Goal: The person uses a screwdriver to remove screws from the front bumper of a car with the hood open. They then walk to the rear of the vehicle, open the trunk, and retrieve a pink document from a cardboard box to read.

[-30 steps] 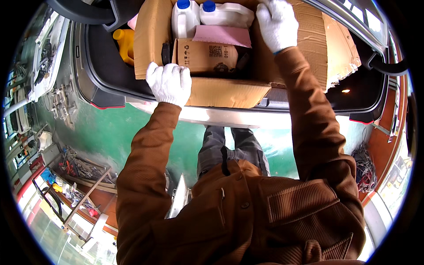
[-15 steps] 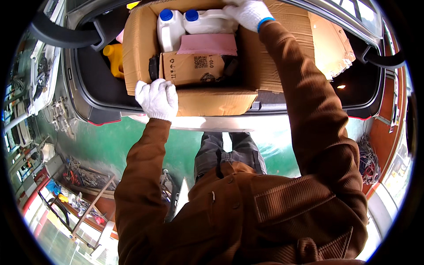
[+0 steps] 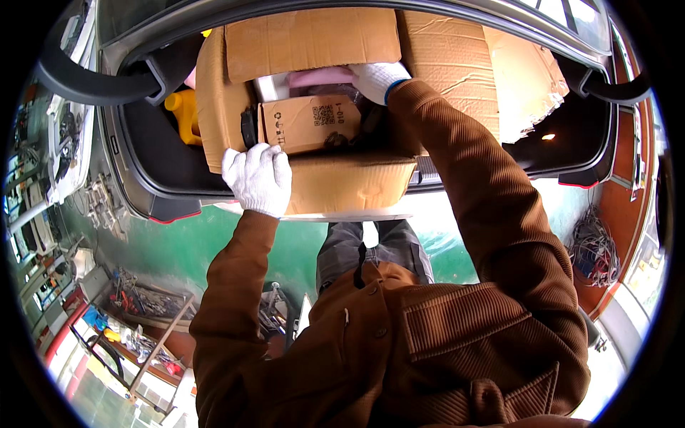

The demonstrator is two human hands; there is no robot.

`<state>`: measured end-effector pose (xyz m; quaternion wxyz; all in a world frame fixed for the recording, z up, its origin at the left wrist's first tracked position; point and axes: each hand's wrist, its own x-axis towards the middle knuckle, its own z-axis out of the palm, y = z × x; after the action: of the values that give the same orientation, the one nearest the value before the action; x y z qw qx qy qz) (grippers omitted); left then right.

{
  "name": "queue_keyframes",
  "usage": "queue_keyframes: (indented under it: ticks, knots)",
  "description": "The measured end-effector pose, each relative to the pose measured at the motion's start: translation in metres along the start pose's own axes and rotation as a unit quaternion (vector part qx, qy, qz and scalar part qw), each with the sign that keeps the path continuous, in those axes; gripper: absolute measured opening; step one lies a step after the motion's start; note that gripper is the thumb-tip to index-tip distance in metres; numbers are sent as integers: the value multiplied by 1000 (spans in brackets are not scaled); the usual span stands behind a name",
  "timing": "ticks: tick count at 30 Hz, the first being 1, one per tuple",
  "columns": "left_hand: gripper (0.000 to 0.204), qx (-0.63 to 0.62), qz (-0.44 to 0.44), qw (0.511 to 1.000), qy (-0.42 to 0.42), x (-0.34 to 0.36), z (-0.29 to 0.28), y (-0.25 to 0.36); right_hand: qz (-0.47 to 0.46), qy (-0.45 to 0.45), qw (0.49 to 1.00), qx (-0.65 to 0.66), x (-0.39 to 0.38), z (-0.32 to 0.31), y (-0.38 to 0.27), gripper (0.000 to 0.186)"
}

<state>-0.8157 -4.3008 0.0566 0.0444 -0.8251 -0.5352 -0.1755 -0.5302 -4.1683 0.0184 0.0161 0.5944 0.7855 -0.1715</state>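
Observation:
A large open cardboard box (image 3: 335, 187) sits in a car's trunk. My left hand (image 3: 258, 178), in a white knit glove, is closed over its near wall at the left corner. The far flap (image 3: 314, 39) leans inward over the box, mostly covering the white jugs; a bit of white (image 3: 272, 87) shows below it. Just under that flap's right end is my gloved right hand (image 3: 380, 80), beside a pink sheet (image 3: 322, 77); its fingertips are hidden. A smaller printed carton (image 3: 310, 123) lies inside, with dark wrapped material behind it.
A yellow jug (image 3: 184, 118) stands in the trunk left of the box. The right flap (image 3: 446, 71) spreads outward beside a torn cardboard piece (image 3: 524, 82). Black trunk hinge arms (image 3: 100, 82) curve in at both sides. Coiled cables (image 3: 594, 250) lie on the right.
The far flap has come down over the white jugs, hiding their blue caps. My right hand has moved left and nearer, down into the box. My left hand keeps its hold on the near wall.

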Motion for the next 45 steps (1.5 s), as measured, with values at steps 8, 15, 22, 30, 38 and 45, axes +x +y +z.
queue_keyframes:
  ticks: [8,15,22,30,38,45]
  knots:
    - [90,-24,36,963,-266,77,9,-2,45,100,987,-115,-1,3,35,28]
    - [108,35,24,890,-454,119,18,10,229,97,883,399,-46,10,-2,51]
    - [87,-37,-75,933,-349,97,23,-7,215,-40,912,347,-81,61,-5,57]
    - [89,-163,-257,923,-234,75,23,-3,298,31,824,482,-67,58,-21,59]
    - [65,-174,-246,948,-101,49,25,26,378,141,630,664,1,98,-3,52]
    - [33,-593,-420,686,-39,21,-27,59,162,151,723,654,-124,-1,-55,19]
